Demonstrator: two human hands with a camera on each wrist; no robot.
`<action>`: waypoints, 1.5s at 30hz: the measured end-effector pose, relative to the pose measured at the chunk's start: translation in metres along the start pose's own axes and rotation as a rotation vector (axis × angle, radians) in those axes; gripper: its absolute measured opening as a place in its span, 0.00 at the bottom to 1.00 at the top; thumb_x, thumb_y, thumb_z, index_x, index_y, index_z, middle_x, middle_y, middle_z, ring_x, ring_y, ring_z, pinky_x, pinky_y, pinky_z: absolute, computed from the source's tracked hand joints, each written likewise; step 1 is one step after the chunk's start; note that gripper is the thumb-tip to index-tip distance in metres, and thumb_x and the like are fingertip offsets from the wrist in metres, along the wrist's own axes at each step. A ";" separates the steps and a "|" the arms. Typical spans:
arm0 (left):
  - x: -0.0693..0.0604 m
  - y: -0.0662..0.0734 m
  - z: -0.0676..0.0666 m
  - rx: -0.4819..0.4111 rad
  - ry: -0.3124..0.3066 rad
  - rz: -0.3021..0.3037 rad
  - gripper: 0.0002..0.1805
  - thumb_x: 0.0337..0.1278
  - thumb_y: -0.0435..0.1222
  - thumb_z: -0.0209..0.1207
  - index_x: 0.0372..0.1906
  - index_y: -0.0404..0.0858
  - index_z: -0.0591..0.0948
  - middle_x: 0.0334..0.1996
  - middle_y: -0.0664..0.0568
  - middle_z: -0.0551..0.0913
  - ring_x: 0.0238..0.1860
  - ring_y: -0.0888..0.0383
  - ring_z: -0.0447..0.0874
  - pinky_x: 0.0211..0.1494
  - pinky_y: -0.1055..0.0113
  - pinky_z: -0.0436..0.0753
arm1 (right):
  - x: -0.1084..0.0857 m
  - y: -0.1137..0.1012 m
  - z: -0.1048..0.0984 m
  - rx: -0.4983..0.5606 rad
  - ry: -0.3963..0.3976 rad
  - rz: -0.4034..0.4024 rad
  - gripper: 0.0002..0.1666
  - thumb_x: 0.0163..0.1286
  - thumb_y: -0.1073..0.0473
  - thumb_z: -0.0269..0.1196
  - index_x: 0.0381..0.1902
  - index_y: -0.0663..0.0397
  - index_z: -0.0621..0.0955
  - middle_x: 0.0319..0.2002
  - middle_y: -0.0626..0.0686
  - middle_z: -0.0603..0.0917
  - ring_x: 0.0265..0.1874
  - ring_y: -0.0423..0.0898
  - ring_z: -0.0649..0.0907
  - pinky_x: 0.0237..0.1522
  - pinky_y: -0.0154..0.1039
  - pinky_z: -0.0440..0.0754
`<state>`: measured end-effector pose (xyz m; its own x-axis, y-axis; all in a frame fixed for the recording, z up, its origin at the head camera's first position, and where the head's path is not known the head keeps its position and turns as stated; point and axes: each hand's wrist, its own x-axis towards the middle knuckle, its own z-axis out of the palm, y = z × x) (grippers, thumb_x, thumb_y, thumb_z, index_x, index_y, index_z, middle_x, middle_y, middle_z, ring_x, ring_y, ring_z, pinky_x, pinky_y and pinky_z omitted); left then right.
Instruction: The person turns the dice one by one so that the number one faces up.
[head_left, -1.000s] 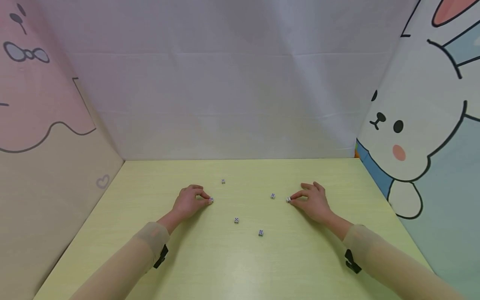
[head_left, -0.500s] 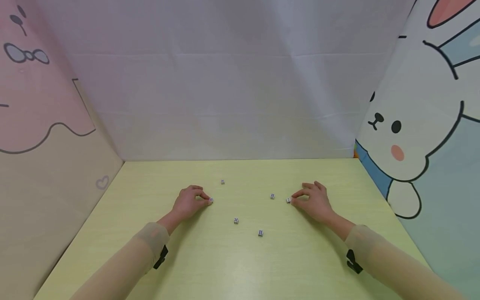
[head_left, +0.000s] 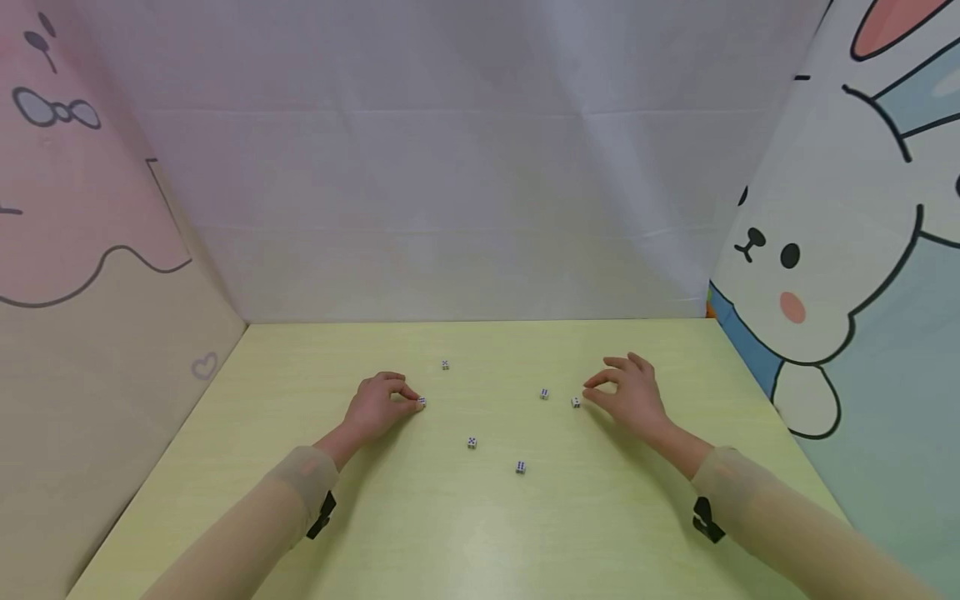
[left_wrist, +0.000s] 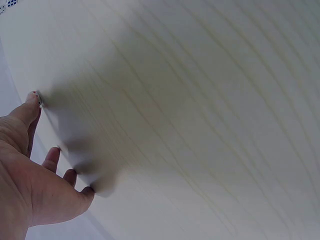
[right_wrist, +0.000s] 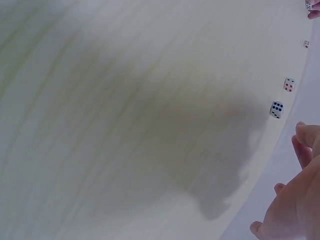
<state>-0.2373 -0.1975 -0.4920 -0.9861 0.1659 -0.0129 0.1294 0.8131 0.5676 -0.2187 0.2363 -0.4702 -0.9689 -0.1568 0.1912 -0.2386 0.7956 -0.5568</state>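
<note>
My left hand (head_left: 381, 408) pinches a small white die (head_left: 422, 402) between thumb and index finger, low over the table. In the left wrist view that die (left_wrist: 38, 99) is mostly covered by the fingertips. My right hand (head_left: 626, 398) is just right of another white die (head_left: 576, 402) and holds nothing. A narrow gap separates its thumb and index finger from that die. In the right wrist view the die (right_wrist: 276, 109) rests by itself, several dark pips showing. Close to its left lies a further die (head_left: 544, 394).
More dice lie on the pale wooden table (head_left: 450, 533): one at the back (head_left: 446, 365), one near the middle (head_left: 472, 443), and one closer to the front (head_left: 521, 468). A white cloth wall (head_left: 465, 208) stands behind; printed panels flank both sides.
My right hand has let go of its die and lifted slightly up and away to the right. The left hand keeps its pinch in the same place.
</note>
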 end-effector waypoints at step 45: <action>0.000 0.000 -0.002 0.002 -0.014 -0.022 0.08 0.64 0.44 0.69 0.40 0.44 0.91 0.67 0.40 0.74 0.70 0.31 0.63 0.72 0.39 0.65 | 0.007 -0.006 0.019 -0.208 -0.053 -0.025 0.05 0.62 0.52 0.75 0.29 0.44 0.91 0.63 0.66 0.78 0.72 0.71 0.60 0.67 0.73 0.60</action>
<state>-0.2374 -0.1981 -0.4905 -0.9870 0.1562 -0.0370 0.1082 0.8174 0.5658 -0.2252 0.2195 -0.4806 -0.9662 -0.2044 0.1570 -0.2496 0.8940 -0.3721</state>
